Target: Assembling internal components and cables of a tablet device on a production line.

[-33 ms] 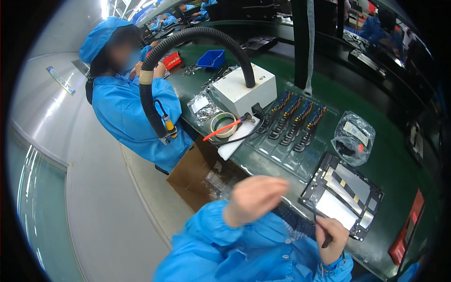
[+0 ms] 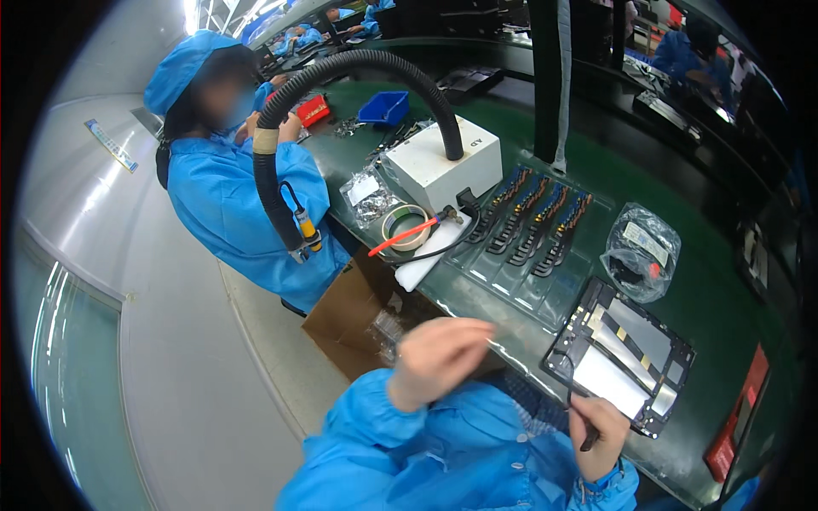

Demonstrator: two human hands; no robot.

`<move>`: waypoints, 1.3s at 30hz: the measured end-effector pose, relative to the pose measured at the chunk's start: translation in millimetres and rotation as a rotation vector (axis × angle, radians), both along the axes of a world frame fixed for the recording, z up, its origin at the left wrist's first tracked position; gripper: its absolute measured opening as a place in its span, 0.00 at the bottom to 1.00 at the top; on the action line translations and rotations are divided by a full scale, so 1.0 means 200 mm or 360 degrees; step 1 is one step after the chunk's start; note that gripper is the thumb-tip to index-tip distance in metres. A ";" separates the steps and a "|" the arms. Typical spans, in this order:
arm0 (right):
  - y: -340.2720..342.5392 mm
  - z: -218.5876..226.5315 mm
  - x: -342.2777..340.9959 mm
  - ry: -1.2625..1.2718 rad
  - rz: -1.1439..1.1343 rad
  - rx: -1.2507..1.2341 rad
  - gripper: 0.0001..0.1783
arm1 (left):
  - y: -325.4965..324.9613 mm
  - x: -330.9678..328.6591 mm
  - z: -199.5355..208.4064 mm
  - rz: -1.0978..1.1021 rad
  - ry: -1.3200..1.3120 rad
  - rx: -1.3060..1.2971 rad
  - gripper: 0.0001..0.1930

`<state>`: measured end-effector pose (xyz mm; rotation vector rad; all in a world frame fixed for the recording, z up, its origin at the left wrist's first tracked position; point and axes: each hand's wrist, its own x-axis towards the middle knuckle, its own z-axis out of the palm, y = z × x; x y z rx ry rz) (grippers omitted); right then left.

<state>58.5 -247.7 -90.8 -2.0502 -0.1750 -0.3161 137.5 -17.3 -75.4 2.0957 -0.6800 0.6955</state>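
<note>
My left hand (image 2: pixel 436 362) is raised over the table's front edge, above a cardboard box. Its fingers are pressed together and somewhat blurred; whether anything small is pinched in them is hidden. My right hand (image 2: pixel 601 428) is closed round a slim black thing (image 2: pixel 569 387) with a bent upper end. It is beside the lower left edge of an opened tablet (image 2: pixel 596 375), which lies with its inner side up. Inside the tablet are silvery panels and dark strips. Beyond it, a clear plastic tray (image 2: pixel 503 285) holds several black parts with coloured wires.
A clear bag (image 2: pixel 641 251) lies beyond the tablet, and a red-handled tool (image 2: pixel 728 439) to its right. Left of the tray are a white box (image 2: pixel 447 162) with a black hose, a tape roll (image 2: pixel 406 228) and a red-tubed nozzle (image 2: pixel 400 241). A co-worker (image 2: pixel 243 204) sits at left.
My left hand has moved left and slightly down, away from the tablet. My right hand has shifted slightly, still holding the slim black thing. The tablet and tray have not moved.
</note>
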 end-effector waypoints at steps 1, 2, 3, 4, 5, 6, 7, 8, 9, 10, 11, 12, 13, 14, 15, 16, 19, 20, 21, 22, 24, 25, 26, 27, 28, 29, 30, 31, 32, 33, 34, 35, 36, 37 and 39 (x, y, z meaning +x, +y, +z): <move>-0.01 -0.01 0.00 0.0043 0.0027 0.0035 0.11 | 0.09 -0.03 -0.04 0.0183 0.0065 -0.0045 0.06; -0.01 -0.03 0.00 0.0087 0.0050 0.0067 0.11 | 0.17 -0.05 -0.10 0.0337 0.0155 -0.0034 0.07; 0.01 -0.03 0.00 0.0086 0.0069 0.0078 0.11 | 0.26 -0.08 -0.14 0.0511 0.0262 0.0032 0.06; 0.02 -0.03 0.01 0.0098 0.0107 0.0094 0.11 | 0.35 -0.11 -0.20 0.0528 0.0262 0.0040 0.06; 0.03 -0.02 0.01 0.0108 0.0150 0.0111 0.11 | 0.45 -0.13 -0.27 0.0635 0.0285 0.0308 0.06; 0.04 0.00 0.02 0.0110 0.0167 0.0117 0.11 | 0.53 -0.15 -0.35 0.0737 0.0313 0.0575 0.06; 0.06 0.01 0.03 0.0136 0.0206 0.0112 0.11 | 0.60 -0.17 -0.43 0.0746 0.0315 0.0577 0.06; 0.07 0.02 0.04 0.0158 0.0250 0.0109 0.11 | 0.66 -0.19 -0.50 0.0812 0.0517 0.0747 0.05; 0.08 0.02 0.04 0.0153 0.0258 0.0112 0.11 | 0.71 -0.20 -0.56 0.0873 0.0719 0.0913 0.05; 0.08 0.03 0.05 0.0152 0.0283 0.0128 0.11 | 0.74 -0.19 -0.62 0.0874 0.0713 0.0912 0.05; 0.09 0.03 0.05 0.0151 0.0309 0.0146 0.11 | 0.76 -0.19 -0.66 0.0993 0.0787 0.0943 0.05; 0.09 0.02 0.05 0.0145 0.0308 0.0146 0.11 | 0.78 -0.19 -0.69 0.1111 0.0862 0.0973 0.05; 0.08 0.01 0.05 0.0138 0.0308 0.0157 0.11 | 0.77 -0.17 -0.68 0.1108 0.0854 0.0971 0.05; 0.08 0.00 0.05 0.0131 0.0307 0.0167 0.11 | 0.76 -0.16 -0.66 0.1158 0.0887 0.0979 0.05; 0.08 0.00 0.04 0.0126 0.0302 0.0164 0.11 | 0.75 -0.14 -0.65 0.1208 0.0920 0.0987 0.05; 0.08 0.00 0.03 0.0154 0.0290 0.0163 0.11 | 0.75 -0.13 -0.65 0.1207 0.0916 0.0981 0.05; 0.07 0.01 0.02 0.0185 0.0267 0.0165 0.11 | 0.72 -0.11 -0.63 0.1148 0.0875 0.1043 0.04; 0.07 0.00 0.02 0.0189 0.0255 0.0172 0.11 | 0.68 -0.11 -0.58 0.1057 0.0912 0.1021 0.03; 0.07 -0.01 0.02 0.0185 0.0259 0.0170 0.11 | 0.63 -0.11 -0.53 0.0967 0.0949 0.0999 0.05; 0.07 -0.02 0.02 0.0192 0.0253 0.0211 0.11 | 0.53 -0.10 -0.43 0.0694 0.0848 0.0697 0.07; 0.09 -0.04 0.02 0.0206 0.0256 0.0260 0.10 | 0.30 -0.10 -0.19 0.0197 0.0879 0.0164 0.15; 0.09 -0.05 0.02 0.0250 0.0285 0.0299 0.10 | 0.17 -0.13 -0.10 -0.0057 0.1132 -0.0238 0.16; 0.10 -0.05 0.02 0.0289 0.0313 0.0337 0.10 | 0.09 -0.16 -0.05 -0.0314 0.1213 -0.0436 0.19; 0.11 -0.05 0.02 0.0286 0.0331 0.0341 0.10 | 0.03 -0.18 -0.04 -0.0476 0.1204 -0.0476 0.23; 0.12 -0.06 0.02 0.0258 0.0311 0.0368 0.10 | -0.03 -0.18 -0.02 -0.0478 0.1094 -0.0409 0.23; 0.12 -0.07 0.02 0.0230 0.0289 0.0396 0.09 | -0.05 -0.17 -0.05 -0.0487 0.0856 -0.0311 0.21; 0.12 -0.07 0.02 0.0228 0.0287 0.0393 0.09 | -0.06 -0.15 -0.07 -0.0494 0.0617 -0.0213 0.19; 0.11 -0.08 0.01 0.0250 0.0258 0.0397 0.09 | -0.08 -0.15 -0.08 -0.0504 0.0620 -0.0215 0.19; 0.10 -0.09 0.00 0.0271 0.0229 0.0401 0.09 | -0.09 -0.15 -0.08 -0.0506 0.0571 -0.0222 0.17; 0.09 -0.11 -0.01 0.0272 0.0220 0.0398 0.09 | -0.10 -0.16 -0.08 -0.0506 0.0522 -0.0229 0.16; 0.08 -0.13 -0.02 0.0281 0.0192 0.0458 0.09 | -0.12 -0.17 -0.07 -0.0510 0.0526 -0.0230 0.16; 0.07 -0.14 -0.03 0.0289 0.0165 0.0518 0.09 | -0.15 -0.20 -0.05 -0.0476 0.0657 -0.0389 0.14; 0.07 -0.15 -0.04 0.0292 0.0165 0.0518 0.09 | -0.17 -0.21 -0.04 -0.0438 0.0786 -0.0548 0.13; 0.07 -0.15 -0.04 0.0351 0.0127 0.0569 0.09 | -0.16 -0.21 -0.05 -0.0440 0.0790 -0.0547 0.13; 0.06 -0.15 -0.05 0.0412 0.0091 0.0625 0.09 | -0.14 -0.20 -0.08 -0.0519 0.0338 -0.0275 0.13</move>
